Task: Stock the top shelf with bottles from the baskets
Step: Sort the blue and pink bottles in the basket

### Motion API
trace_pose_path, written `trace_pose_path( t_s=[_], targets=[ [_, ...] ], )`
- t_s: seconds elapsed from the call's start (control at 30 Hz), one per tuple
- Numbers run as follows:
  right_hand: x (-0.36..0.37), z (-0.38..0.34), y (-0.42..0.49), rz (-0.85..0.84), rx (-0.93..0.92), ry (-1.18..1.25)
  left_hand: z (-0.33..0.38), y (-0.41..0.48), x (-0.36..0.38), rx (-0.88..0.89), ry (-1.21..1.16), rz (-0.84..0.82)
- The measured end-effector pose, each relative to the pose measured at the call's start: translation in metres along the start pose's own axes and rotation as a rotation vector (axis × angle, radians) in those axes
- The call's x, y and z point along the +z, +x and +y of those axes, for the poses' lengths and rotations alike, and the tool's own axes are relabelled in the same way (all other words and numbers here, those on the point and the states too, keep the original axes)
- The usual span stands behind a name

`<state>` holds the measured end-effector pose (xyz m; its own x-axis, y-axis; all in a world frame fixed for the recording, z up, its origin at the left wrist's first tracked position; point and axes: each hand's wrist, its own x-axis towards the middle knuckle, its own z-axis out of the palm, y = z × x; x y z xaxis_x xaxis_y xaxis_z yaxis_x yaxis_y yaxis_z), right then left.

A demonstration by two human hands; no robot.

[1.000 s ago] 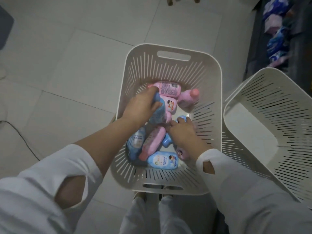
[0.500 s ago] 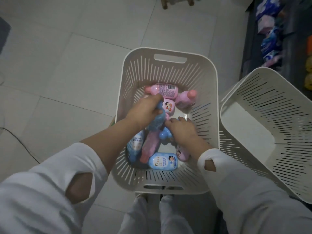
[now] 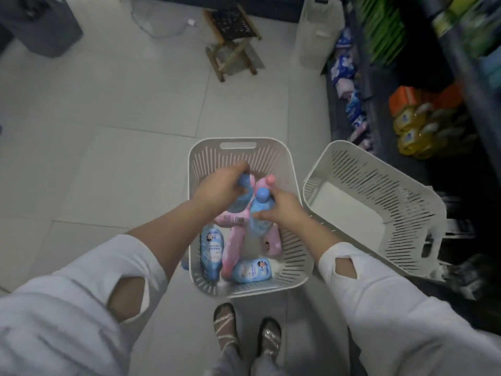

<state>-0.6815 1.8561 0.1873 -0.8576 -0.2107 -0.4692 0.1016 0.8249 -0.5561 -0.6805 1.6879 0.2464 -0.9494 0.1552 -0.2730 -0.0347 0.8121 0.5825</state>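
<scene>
Noted left hand [image 3: 217, 189] curled round a blue-capped bottle [image 3: 244, 183], right hand [image 3: 284, 210] gripping a second blue bottle [image 3: 260, 213] — both held just above the slotted basket [image 3: 238, 141], where loose bottles [image 3: 252, 270], pink and blue, lay. Shelving [image 3: 379, 109] stood to my right.

view: single, wide-angle, head-worn | facing: forward, steeply down | range: close above central white slotted plastic basket [image 3: 273, 158] on pale tiled floor [image 3: 108, 118]

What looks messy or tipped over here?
The empty basket on the right looks tipped, not sitting flat. In the other basket, pink and blue bottles lie jumbled every which way.
</scene>
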Motion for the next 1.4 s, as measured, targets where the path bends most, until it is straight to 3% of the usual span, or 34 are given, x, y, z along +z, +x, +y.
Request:
trace_pose_path(
  t_s=[0.47, 0.77, 1.0, 1.2, 1.4],
  targets=[
    [-0.135, -0.032, -0.186, 0.391, 0.025, 0.134, 0.158, -0.086, -0.068, 0.278, 0.068, 0.112],
    [-0.187, -0.016, -0.352, 0.692, 0.168, 0.233, 0.28, -0.161, -0.063, 0.587, 0.088, 0.052],
    [-0.192, -0.003, -0.482, 0.974, 0.354, 0.277, 0.37, -0.223, -0.038, 0.855, 0.099, -0.068],
    [-0.162, 0.02, -0.615, 1.128, 0.583, 0.308, 0.439, -0.313, 0.015, 1.248, 0.219, -0.177],
    [-0.124, 0.054, -0.756, 1.332, 0.816, 0.332, 0.509, -0.424, 0.074, 1.531, 0.222, -0.229]
  ],
)
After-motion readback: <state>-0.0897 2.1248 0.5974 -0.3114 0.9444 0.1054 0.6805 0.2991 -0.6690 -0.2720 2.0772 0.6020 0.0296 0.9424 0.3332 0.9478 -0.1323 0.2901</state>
